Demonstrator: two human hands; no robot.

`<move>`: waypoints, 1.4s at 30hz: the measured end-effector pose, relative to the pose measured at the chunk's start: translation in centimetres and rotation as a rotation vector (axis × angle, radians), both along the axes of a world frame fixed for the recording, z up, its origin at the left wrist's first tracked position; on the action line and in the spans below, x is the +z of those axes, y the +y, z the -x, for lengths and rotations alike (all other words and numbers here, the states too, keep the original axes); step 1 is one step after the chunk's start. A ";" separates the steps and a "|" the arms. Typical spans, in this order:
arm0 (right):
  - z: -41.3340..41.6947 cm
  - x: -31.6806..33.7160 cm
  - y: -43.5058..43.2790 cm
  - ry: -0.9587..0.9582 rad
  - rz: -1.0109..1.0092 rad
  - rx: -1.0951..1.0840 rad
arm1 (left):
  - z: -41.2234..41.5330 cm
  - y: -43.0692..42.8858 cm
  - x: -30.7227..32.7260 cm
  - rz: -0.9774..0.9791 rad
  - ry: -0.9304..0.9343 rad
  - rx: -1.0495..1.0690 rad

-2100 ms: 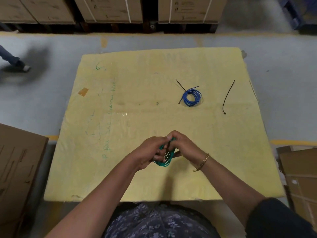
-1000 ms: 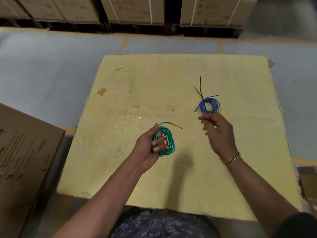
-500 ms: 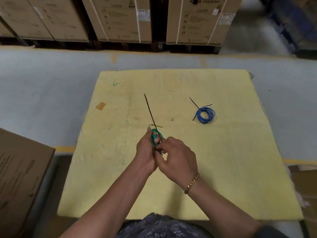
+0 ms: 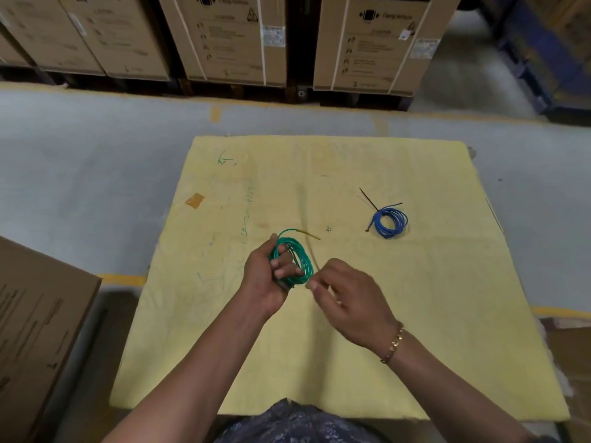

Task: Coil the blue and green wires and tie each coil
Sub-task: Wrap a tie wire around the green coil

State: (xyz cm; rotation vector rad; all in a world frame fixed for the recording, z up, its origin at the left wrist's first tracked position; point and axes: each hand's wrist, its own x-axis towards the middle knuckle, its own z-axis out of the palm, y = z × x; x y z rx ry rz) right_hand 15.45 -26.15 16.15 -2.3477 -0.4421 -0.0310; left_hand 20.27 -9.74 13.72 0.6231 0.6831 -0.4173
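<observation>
The green insulated wire coil (image 4: 295,259) is held clear of the yellow foam pad (image 4: 415,314), roughly in the middle of the pad. It is seen at a slant, with its long axis running from far-left to near-right. The left hand (image 4: 265,276) grips it. The fingers are curled through the opening and the thumb lies against the far-left turns. The yellow-tipped free end (image 4: 308,234) of the wire projects from the top of the coil toward the right.

The right hand (image 4: 348,298) is just beside the near-right rim of the coil, palm down and wrist low. Its fingertips (image 4: 311,285) are drawn narrowly together as for a pinch. Motion blur hides whether they hold anything or touch the rim. A thin dark blurred streak (image 4: 305,219) rises from that point.

The coil opening lies directly left of and beyond the right fingertips. Any tie would therefore have to be fed leftward through it by the right hand, while the left hand keeps the turns bunched.

The blue wire coil (image 4: 390,222) lies flat on the pad, well apart to the far right. A black tie tail (image 4: 367,199) projects from it, so it appears to be tied already.
</observation>
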 end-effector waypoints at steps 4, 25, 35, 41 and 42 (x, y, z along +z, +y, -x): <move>0.6 2.7 -2.6 -0.072 -0.253 -0.084 | -0.5 1.6 0.3 0.016 -0.034 -0.036; 2.4 4.1 -4.2 -0.130 -0.258 0.067 | -1.7 3.1 0.3 0.036 -0.083 0.009; 2.1 3.6 -4.1 -0.107 -0.203 0.030 | -1.3 3.2 0.8 0.008 -0.103 -0.068; 0.8 3.1 -3.2 -0.028 -0.138 0.001 | -1.2 2.9 1.2 0.012 -0.125 -0.143; 0.3 2.9 -2.8 -0.014 -0.114 -0.006 | -1.1 2.7 1.3 0.013 -0.135 -0.170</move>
